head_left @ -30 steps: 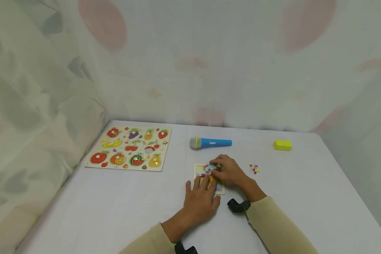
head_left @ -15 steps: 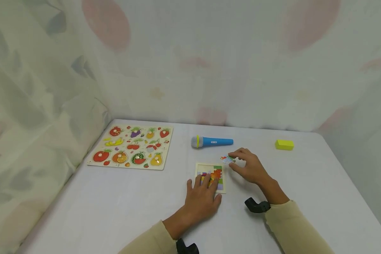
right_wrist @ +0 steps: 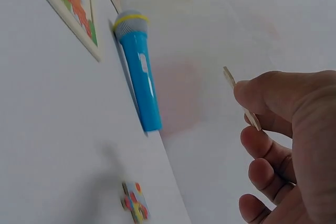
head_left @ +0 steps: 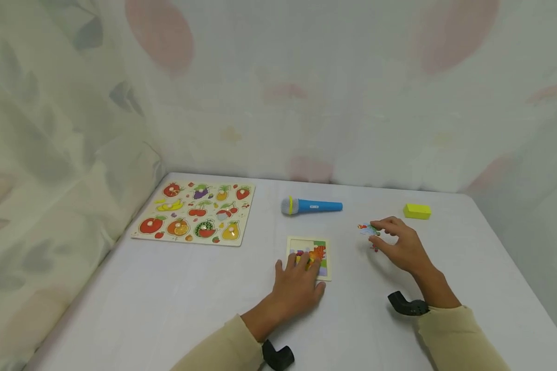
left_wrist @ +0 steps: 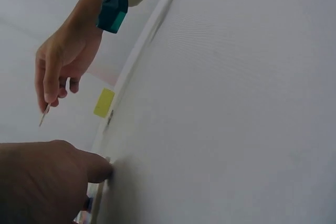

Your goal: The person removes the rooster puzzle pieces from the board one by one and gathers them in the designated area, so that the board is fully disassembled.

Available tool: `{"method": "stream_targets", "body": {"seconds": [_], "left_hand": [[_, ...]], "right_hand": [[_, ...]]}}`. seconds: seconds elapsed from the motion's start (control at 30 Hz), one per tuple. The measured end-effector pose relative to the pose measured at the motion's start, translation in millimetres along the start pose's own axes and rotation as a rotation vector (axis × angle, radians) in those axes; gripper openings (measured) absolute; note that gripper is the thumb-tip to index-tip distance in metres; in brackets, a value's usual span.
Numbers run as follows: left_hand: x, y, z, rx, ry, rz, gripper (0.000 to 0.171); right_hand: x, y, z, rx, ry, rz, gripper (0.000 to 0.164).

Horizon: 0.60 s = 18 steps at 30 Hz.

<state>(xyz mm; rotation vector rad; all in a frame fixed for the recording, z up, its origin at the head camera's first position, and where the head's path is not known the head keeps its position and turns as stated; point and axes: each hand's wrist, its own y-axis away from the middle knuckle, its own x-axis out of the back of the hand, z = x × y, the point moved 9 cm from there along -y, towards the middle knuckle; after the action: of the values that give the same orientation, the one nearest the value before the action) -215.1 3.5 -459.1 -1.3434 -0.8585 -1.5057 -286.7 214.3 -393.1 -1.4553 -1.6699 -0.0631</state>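
In the head view my left hand (head_left: 297,288) lies with spread fingers on a small framed jigsaw puzzle (head_left: 326,257), its picture partly covered by those fingers. Part of the frame's upper left shows bare backing. Off to the right, my right hand (head_left: 401,245) pinches a jigsaw piece (head_left: 367,229) between thumb and index finger, raised over the table. The right wrist view shows this piece (right_wrist: 228,77) edge-on, thin and wooden. Below it on the tabletop lies another jigsaw piece (right_wrist: 135,203), blue with red and yellow, mostly hidden behind the right hand in the head view.
A blue toy microphone (head_left: 313,206) lies behind the framed puzzle. At the back left is a fruit peg puzzle board (head_left: 241,226). A yellow block (head_left: 417,211) sits at the back right, beyond the right hand. Patterned cloth (head_left: 306,103) hangs behind the white table (head_left: 190,288).
My right hand has lifted the jigsaw piece off the framed puzzle and carried it right, over the loose piece. The left hand has stayed on the frame.
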Motion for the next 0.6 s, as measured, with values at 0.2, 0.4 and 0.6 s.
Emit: {"method": "stream_targets", "body": {"seconds": [0.2,0.4,0.6], "left_hand": [[0.4,-4.6,1.1,-0.008,0.006,-0.062,0.054],[-1.8,-5.8,0.5,-0.002,0.016,-0.069,0.056],[-0.2,-4.0,-1.3,0.016,0.029,-0.038,0.054]], "right_hand": [[22,9,13,-0.018,0.057,0.033,0.033],[38,14,26,0.014,0.095,0.013,0.033],[48,20,45,0.001,0.125,0.009,0.034]]}}
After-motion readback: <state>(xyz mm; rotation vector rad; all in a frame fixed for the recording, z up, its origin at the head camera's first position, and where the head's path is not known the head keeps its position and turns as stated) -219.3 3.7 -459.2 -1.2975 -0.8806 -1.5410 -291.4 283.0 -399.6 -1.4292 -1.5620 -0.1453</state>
